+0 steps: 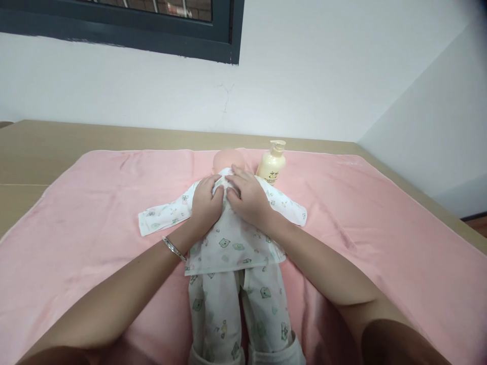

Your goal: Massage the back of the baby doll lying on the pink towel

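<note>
A baby doll (228, 158) with a smooth, bald head lies stretched out, its feet end toward me; no face shows. It wears a white long-sleeved shirt (236, 246) and matching trousers (262, 304), printed with small green animals. My left hand (207, 200) rests on the left of the shirt's upper part, thumb apart from the fingers. On the other side my right hand (249, 195) lies just below the head, its fingers spread over the fabric near the neck. Both hands press on the cloth, and neither holds a separate object. The sleeves reach out to both sides.
A pale yellow pump bottle (272, 163) stands right of the doll's head, close to the right sleeve. Beneath everything a pink blanket (102, 203) covers most of the wooden table (68, 136). Behind are a white wall and a dark window frame (152, 38).
</note>
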### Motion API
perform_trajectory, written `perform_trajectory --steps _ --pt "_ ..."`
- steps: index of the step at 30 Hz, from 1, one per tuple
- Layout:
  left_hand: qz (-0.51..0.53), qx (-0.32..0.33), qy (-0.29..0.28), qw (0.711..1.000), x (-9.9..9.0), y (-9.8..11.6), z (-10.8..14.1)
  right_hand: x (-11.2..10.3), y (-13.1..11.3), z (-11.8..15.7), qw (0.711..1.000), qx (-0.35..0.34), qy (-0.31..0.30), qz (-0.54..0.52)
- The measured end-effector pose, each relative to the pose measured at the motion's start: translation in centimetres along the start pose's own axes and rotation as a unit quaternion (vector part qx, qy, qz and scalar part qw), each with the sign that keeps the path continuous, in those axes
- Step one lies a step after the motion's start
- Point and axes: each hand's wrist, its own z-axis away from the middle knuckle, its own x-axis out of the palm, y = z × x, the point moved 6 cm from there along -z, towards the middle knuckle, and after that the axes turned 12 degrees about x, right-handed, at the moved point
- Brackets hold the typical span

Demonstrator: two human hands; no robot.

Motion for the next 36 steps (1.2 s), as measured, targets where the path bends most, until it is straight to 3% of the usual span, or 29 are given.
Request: perform_trajectory --steps 5,13,19,30,36 --pt "0.006 -0.006 -0.002 1.000 0.0 0.1 0.1 -2.0 -0.8 0.1 0.999 -0.002 0.038 -0.022" --pt "0.003 0.005 -0.003 1.000 0.0 0.0 0.0 1.6 0.1 0.8 0.998 0.012 -0.016 0.056" --pt "0.009 0.004 -0.002 1.000 -0.1 0.2 0.0 1.3 0.2 0.7 0.999 0.005 -0.002 0.050" --pt "0.000 0.005 -0.005 1.000 -0.1 0.3 -0.2 1.2 0.3 0.2 0.998 0.016 -0.048 0.038" --pt "-0.077 0.038 -0.046 0.995 0.6 1.0 0.3 1.4 2.2 -0.7 0.988 0.115 -0.089 0.057"
